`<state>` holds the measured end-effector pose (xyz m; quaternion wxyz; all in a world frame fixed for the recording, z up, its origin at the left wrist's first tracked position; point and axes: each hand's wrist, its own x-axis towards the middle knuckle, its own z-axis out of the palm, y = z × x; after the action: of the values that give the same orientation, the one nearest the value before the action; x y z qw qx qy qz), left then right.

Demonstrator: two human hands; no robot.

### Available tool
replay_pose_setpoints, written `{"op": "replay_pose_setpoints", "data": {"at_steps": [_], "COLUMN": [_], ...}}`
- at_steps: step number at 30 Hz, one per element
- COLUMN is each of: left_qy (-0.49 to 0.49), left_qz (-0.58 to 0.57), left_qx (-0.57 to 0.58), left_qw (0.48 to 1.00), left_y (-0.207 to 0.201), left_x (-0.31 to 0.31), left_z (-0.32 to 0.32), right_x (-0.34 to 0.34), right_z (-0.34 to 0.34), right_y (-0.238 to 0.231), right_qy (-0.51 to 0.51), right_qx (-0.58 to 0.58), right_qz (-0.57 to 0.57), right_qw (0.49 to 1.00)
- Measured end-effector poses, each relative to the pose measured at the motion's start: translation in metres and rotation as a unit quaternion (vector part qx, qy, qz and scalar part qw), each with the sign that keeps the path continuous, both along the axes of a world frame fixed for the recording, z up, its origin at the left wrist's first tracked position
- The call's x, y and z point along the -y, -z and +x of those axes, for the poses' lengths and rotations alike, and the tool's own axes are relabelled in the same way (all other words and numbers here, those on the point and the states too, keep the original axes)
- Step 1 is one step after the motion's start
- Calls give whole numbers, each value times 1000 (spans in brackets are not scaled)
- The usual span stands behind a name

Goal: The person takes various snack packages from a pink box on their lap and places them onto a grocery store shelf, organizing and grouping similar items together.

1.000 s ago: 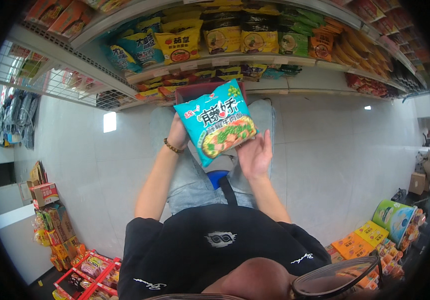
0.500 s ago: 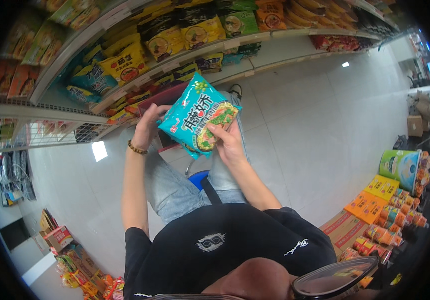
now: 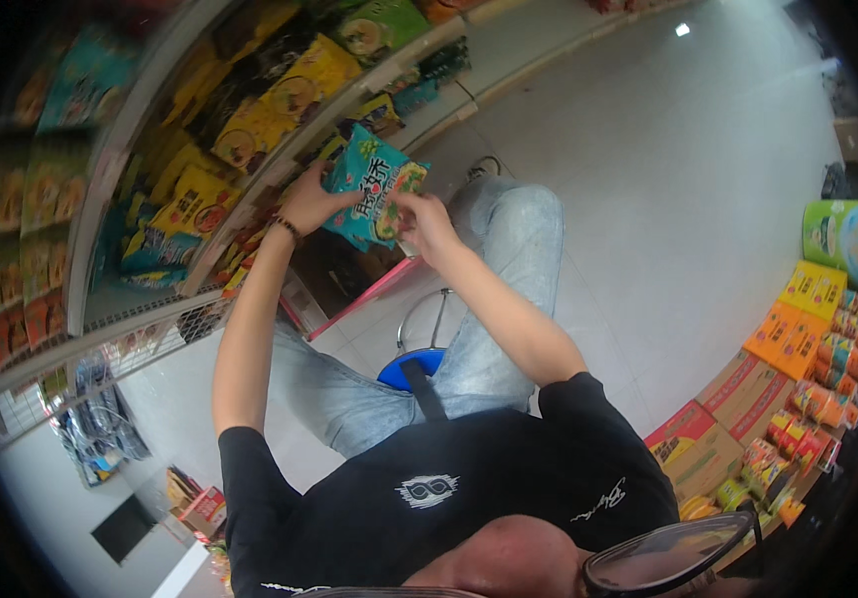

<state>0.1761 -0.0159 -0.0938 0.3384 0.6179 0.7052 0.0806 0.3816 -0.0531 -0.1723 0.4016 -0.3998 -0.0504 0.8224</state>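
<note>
A pale floor spreads from 12 o'clock to 3 o'clock, and a long shelf filled with packets goes from 9 o'clock to 12 o'clock. The person sits in a black shirt and light blue jeans, with the knees apart and a blue seat showing between them. The left forearm rises almost straight toward 12 o'clock, while the right forearm slants toward 10 o'clock, its elbow bent outward. Between the knees there is a dark box with a pink rim. Above this box, at 11 o'clock, is a turquoise packet, tilted, its printed front turned up. The left hand is closed around its 9 o'clock side: the thumb lies across the front, and the other fingers are partly hidden. The right hand is half closed at its 4 o'clock side, with bent fingers touching the packet; I cannot tell whether they pinch it. A dark beaded bracelet sits on the left wrist.
</note>
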Motion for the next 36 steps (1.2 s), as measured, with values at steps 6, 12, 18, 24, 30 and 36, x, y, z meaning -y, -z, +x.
{"op": "replay_pose_setpoints", "data": {"at_steps": [6,12,18,24,30,36], "left_qy": [30,31,37,100,88,207], "left_qz": [-39,-2,51,-36,-82,49], "left_qx": [-26,12,-49,-94,-141,-271], "left_qw": [998,999,997,990,983,939], "left_y": [110,132,189,236,269,254], "left_x": [-90,-163,-213,-252,-270,-255], "left_z": [67,112,122,128,102,107], "right_x": [-54,-138,-218,-248,-262,-276], "right_z": [9,-2,17,7,-25,-59], "right_y": [92,108,180,240,282,346], "right_qy": [68,133,108,147,136,174], "right_qx": [125,344,310,250,229,150], "right_qz": [-97,-162,-109,-187,-129,-31], "right_qw": [985,915,938,939,955,973]}}
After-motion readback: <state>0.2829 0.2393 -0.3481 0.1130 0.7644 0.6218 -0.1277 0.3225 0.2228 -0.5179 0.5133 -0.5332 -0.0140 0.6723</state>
